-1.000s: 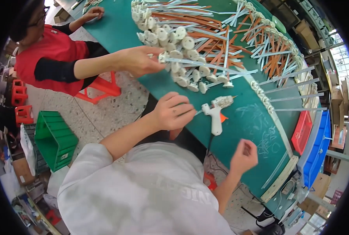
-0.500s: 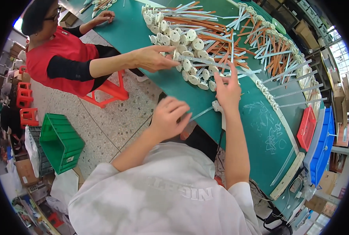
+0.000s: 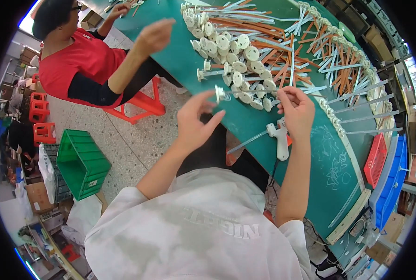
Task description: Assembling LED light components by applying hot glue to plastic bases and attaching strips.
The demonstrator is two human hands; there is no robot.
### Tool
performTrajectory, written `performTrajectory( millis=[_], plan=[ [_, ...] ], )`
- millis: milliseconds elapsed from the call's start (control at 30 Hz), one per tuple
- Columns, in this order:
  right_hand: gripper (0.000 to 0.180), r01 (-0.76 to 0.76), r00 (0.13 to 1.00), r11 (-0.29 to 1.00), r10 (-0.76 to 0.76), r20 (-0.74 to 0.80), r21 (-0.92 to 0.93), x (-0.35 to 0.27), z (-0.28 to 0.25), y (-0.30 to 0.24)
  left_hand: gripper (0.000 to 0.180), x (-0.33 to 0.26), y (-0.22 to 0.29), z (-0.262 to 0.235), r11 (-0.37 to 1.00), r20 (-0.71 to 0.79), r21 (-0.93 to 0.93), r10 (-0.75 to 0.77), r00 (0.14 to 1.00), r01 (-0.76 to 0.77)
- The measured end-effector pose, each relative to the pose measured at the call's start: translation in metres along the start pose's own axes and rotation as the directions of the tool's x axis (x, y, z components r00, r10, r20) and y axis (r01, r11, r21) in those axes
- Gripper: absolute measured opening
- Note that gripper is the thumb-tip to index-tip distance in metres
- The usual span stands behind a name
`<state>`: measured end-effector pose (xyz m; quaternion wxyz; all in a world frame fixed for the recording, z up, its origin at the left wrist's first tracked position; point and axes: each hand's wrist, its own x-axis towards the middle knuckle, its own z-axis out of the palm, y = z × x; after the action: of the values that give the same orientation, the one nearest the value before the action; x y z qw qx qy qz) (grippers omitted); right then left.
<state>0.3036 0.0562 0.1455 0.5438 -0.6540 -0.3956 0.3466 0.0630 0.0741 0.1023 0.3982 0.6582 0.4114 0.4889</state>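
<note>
My right hand (image 3: 296, 109) pinches the end of a thin strip (image 3: 254, 90) that has a white round disc piece (image 3: 219, 94) at its other end. Beside that disc is my left hand (image 3: 194, 122), thumb and fingers apart and slightly blurred; I see no grip on the piece. A white glue gun (image 3: 280, 142) lies on the green table below my right hand, a clear glue stick (image 3: 247, 143) poking out of its back. Just beyond my hands, a heap of white discs (image 3: 238, 56) with orange and pale strips covers the tabletop.
At the left sits a co-worker in a red top (image 3: 84, 65), one arm raised over the table's edge. More strips and discs (image 3: 343, 70) line the far side. A red basket (image 3: 376, 154) and blue tray (image 3: 390, 179) stand at right; a green crate (image 3: 82, 163) is on the floor.
My left hand has risen from near the glue stick to the disc. My right hand has drawn a strip off the heap. The co-worker's hand has pulled back from the heap.
</note>
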Motion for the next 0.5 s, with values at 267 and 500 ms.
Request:
performTrajectory(
  millis=[267,500],
  plan=[
    [0.017,-0.015,0.999,1.000,0.014,0.051,0.015,-0.032,-0.020,-0.019,0.044,0.010,0.021,-0.010,0.959,0.309,-0.264,-0.021,0.951,0.107],
    [0.051,0.160,0.945,0.530,-0.326,-0.026,-0.833,-0.083,-0.025,0.031,0.038,-0.020,0.002,-0.003,0.366,0.352,-0.766,-0.451,0.820,0.529]
  ],
)
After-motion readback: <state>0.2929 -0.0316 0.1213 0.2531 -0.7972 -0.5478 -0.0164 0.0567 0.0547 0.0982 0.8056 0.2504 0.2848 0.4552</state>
